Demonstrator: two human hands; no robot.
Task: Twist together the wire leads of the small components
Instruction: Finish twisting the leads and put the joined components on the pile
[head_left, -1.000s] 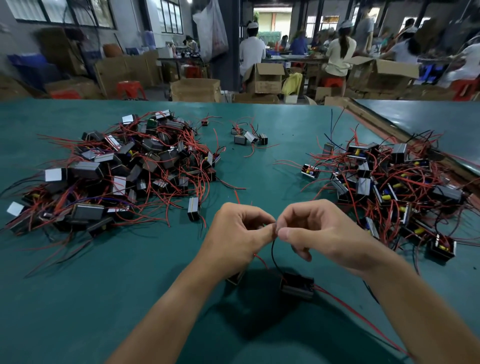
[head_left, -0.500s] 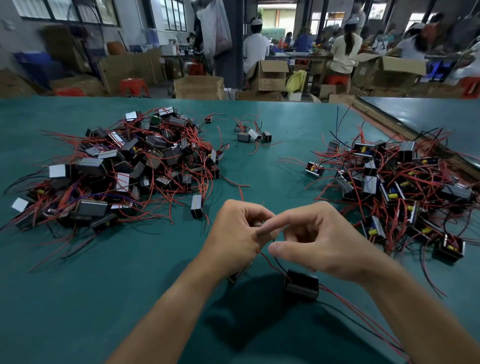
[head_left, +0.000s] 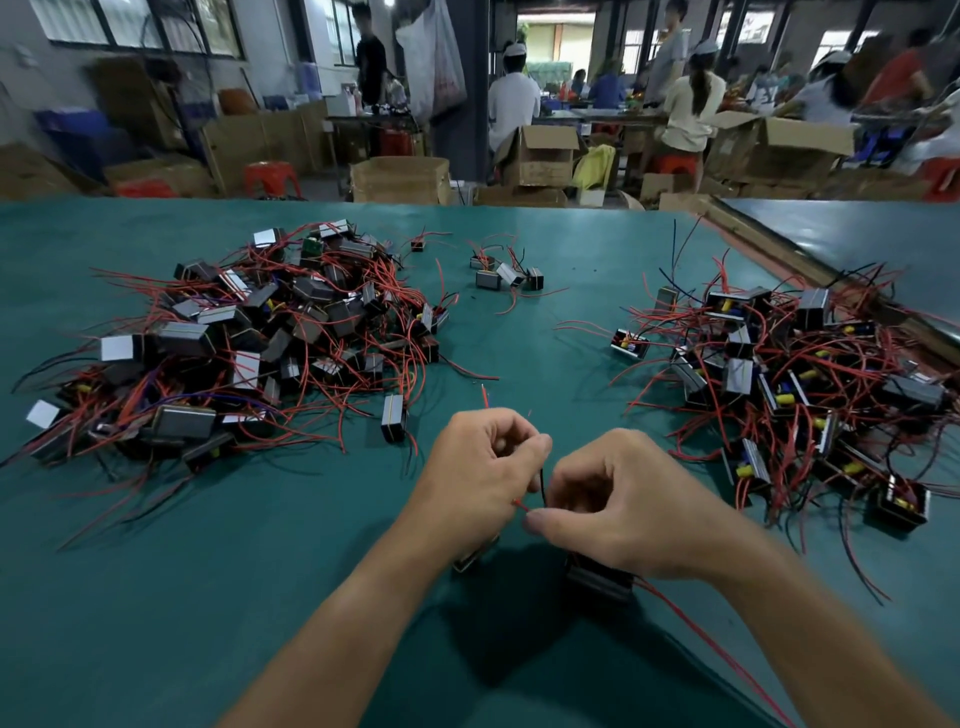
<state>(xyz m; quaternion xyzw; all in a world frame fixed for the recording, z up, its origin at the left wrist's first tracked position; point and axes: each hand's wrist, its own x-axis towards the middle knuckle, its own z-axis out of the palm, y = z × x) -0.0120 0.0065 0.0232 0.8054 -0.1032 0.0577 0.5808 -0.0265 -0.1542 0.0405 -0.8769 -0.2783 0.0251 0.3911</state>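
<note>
1. The leads (head_left: 519, 503), one red and one black, sit in the narrow gap between our two sets of fingertips, just above the table (head_left: 156, 597).
2. Our left hand (head_left: 480, 467) has its fingers curled in, pinching the leads from the left. A red tip (head_left: 485, 396) pokes up just past its knuckles.
3. Our right hand (head_left: 628, 512) pinches the same leads from the other side, thumb pressed towards the forefinger and the other fingers curled under.
4. One component (head_left: 597, 579) lies under the right palm, and a second (head_left: 470, 558) is half hidden below the left wrist. Their wires rise to the fingers.
5. We judge the twist itself to be in hand. We cannot tell whether the bare ends are wound yet, because they are hidden between the fingertips.
6. The next move likely calls for one pinch to hold steady while the other rolls the ends, so the strands must stay side by side.
7. A left pile (head_left: 260, 338) lies well beyond the left fingers and a right pile (head_left: 805, 374) beyond the right. A small cluster (head_left: 506, 275) lies far ahead of both.
8. We can read no brand or writing. The pale faces on the components look blank, and the print on the hanging bag (head_left: 436, 57) is too blurred.
</note>
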